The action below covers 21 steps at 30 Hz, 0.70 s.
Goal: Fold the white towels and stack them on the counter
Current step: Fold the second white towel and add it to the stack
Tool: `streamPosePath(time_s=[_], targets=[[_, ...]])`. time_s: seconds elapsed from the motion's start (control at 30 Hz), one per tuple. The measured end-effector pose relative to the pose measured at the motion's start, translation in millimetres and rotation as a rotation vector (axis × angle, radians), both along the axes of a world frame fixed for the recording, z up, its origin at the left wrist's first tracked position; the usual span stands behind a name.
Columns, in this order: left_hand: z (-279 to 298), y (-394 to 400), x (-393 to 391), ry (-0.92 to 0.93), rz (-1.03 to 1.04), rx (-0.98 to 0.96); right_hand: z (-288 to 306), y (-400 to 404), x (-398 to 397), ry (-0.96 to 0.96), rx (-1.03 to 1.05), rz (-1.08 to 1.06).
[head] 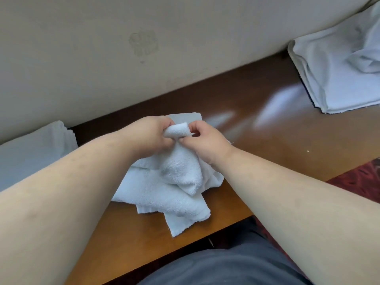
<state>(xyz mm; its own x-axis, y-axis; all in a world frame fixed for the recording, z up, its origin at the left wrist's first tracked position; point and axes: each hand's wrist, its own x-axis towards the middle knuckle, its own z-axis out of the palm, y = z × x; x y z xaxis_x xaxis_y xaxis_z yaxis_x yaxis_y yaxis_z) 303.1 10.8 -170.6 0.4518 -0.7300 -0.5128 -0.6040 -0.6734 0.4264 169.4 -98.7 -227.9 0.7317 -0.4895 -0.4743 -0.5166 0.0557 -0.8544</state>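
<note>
From the head view we look down at our two bare arms reaching over the glossy brown wooden tabletop (267,140), where a crumpled white terry towel (170,182) lies near the front edge, its upper part lifted off the wood. Our left hand (150,134) and right hand (205,138) meet at the top of that bunch, almost touching, and both pinch the same raised bit of cloth: the fingers of each hand are curled in on the fabric, with a small roll of it standing up between them. We judge that we are hunting for an edge or corner of this towel, so the fold itself is not yet begun. The next move, as we see it, calls for drawing the hands apart along the hem, so the cloth opens flat before it is doubled over. To the far left a stack of folded white towels (35,149) sits against the beige wall (123,58), cut off by the frame's edge; at the far right a looser heap of white towels (339,75) is also cropped, and we cannot count either pile. The fingertips are mostly buried in the fabric, and a flat pale piece just behind the hands is too hidden to name.
</note>
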Motion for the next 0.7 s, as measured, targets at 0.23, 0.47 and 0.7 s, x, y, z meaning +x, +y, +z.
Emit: streamPosePath(time_s=[0.23, 0.47, 0.7], targets=[[24.7, -7.0, 11.8, -0.073, 0.190, -0.268, 11.9, 3.2, -8.5, 0.115, 0.002, 0.254], [39.9, -44.3, 23.5, -0.292, 0.160, -0.384, 12.9, -22.8, -44.7, 0.334, -0.050, 0.394], [50.4, -99.0, 16.4, -0.502, 0.049, -0.274, 13.0, -39.2, -94.5, 0.135, 0.043, -0.042]])
